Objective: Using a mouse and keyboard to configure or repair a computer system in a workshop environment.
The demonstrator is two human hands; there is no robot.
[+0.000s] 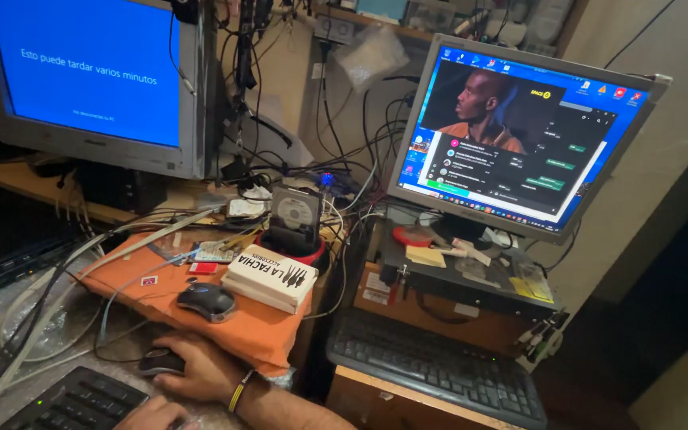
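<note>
My right hand lies over a small dark mouse on a bubble-wrap surface, fingers curled on it; a yellow-and-black band circles the wrist. Only the top of my left hand shows at the bottom edge, next to a black keyboard; its fingers are hidden. Just beyond the right hand, a second grey mouse rests on an orange cloth.
A white printed box and a docked bare hard drive sit on the cloth. A blue-screen monitor stands at left, a flat monitor at right above another keyboard. Tangled cables run everywhere.
</note>
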